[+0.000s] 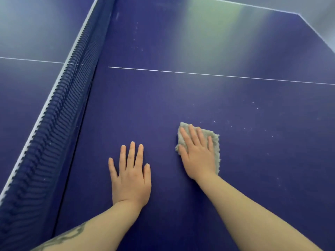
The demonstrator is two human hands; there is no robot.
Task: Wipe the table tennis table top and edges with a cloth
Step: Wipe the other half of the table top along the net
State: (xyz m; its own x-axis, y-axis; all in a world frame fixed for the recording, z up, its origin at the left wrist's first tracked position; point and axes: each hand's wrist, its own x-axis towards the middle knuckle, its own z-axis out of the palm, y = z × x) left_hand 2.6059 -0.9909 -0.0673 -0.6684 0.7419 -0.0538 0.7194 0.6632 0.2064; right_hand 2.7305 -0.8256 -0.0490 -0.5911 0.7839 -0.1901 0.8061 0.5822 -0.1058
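The blue table tennis table top (181,98) fills the view. A small grey cloth (214,142) lies flat on it right of centre. My right hand (196,153) presses down on the cloth with straight, spread fingers, covering most of it. My left hand (131,175) rests flat on the bare table surface, fingers straight, a hand's width left of the cloth. White specks of dust (253,124) dot the surface to the right of the cloth.
The dark blue net (59,109) with a white top band runs diagonally along the left. A white centre line (217,75) crosses the table beyond my hands. The far corner of the table (299,14) shows at the top right.
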